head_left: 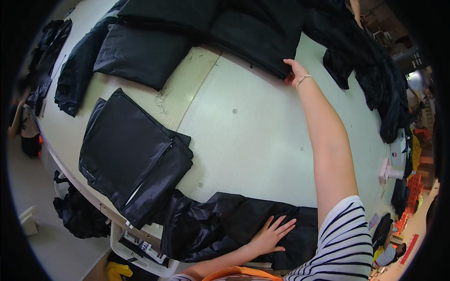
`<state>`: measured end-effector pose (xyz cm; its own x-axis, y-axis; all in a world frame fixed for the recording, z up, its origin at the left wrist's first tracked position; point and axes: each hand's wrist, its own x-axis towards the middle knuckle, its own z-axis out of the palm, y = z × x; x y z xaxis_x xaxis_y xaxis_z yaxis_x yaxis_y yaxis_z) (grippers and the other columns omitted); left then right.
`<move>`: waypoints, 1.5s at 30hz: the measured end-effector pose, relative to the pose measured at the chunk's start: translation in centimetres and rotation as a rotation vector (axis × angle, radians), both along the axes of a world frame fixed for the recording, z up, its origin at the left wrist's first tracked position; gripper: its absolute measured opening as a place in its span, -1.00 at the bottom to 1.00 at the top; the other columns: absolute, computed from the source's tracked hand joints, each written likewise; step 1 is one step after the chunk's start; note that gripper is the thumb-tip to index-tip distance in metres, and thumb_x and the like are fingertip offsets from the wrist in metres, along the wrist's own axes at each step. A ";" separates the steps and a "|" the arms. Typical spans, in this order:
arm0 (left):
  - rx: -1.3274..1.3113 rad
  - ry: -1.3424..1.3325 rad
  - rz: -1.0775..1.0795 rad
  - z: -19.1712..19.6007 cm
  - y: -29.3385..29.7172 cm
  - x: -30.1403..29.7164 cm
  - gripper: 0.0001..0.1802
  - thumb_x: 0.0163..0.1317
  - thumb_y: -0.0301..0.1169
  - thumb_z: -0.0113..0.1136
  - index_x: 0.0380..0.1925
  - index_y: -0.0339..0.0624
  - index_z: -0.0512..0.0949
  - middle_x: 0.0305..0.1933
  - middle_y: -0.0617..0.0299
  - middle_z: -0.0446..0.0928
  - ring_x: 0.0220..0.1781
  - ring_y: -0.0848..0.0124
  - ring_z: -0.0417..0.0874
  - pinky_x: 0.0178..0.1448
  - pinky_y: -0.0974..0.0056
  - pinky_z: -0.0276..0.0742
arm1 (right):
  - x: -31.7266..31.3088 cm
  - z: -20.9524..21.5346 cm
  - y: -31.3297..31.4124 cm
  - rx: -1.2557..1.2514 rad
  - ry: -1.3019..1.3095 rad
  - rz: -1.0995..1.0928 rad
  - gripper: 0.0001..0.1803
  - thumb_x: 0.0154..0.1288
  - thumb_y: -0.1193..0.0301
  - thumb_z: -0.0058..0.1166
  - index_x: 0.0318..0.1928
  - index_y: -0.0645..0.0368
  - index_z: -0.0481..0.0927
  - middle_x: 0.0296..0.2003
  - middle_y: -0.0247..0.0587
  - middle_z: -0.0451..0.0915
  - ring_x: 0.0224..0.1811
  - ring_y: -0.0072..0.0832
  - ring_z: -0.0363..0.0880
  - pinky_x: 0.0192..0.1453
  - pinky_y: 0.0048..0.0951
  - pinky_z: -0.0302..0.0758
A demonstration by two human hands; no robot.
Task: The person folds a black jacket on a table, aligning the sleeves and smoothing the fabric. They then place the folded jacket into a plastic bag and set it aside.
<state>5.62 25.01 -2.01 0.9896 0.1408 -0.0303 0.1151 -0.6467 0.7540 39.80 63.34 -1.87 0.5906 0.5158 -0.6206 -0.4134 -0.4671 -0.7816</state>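
A shiny black garment [206, 225] lies along the near edge of the table. My left hand [273, 236] rests flat on its right part, fingers spread. Far across the table, my right hand [297, 74] grips the near right corner of a folded black garment [255, 40], thumb side up; its lower fingers are partly hidden. A stack of folded black garments [129, 145] sits at the left, one with a zipper showing, and touches the near garment. Beyond it lies another folded black piece [140, 54].
Loose black cloth [370, 70] spreads over the far right of the pale tabletop [248, 140]. A white spool-like object [391, 172] stands at the right edge. Below the left edge are a white bin [117, 241] and a dark bundle [79, 210]. Other people show partly at the far left and top right.
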 end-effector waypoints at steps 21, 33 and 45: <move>0.631 -0.092 0.088 2.1 -2.5 1.6 -0.41 0.24 -0.07 -0.07 0.26 0.02 0.30 0.41 0.12 0.20 0.37 0.10 0.25 0.34 0.00 0.18 | -12.6 5.9 -68.5 0.122 0.385 -0.119 -0.36 -0.05 0.55 -0.02 0.16 0.45 0.35 0.05 0.02 0.51 0.08 -0.20 0.52 0.23 -0.26 0.44; 0.808 0.315 0.887 2.3 -1.3 -7.8 -0.26 0.19 0.09 0.08 0.26 -0.13 0.31 0.38 0.13 0.25 0.44 0.17 0.17 0.44 -0.17 -0.12 | -12.5 2.7 -71.2 0.176 0.090 -0.207 -0.49 0.08 0.61 0.00 0.12 0.35 0.33 -0.07 -0.04 0.52 -0.07 -0.38 0.54 0.08 -0.38 0.48; 0.639 -0.304 1.379 3.4 -4.4 -12.5 -0.53 0.05 -0.41 0.31 -0.01 -0.25 0.44 0.19 -0.04 0.35 0.27 0.03 0.28 0.34 0.07 0.13 | -15.7 10.5 -61.7 0.139 -1.360 0.975 -0.29 0.15 0.01 0.15 0.30 -0.11 0.34 0.39 -0.08 0.10 0.45 0.04 -0.08 0.45 0.09 -0.12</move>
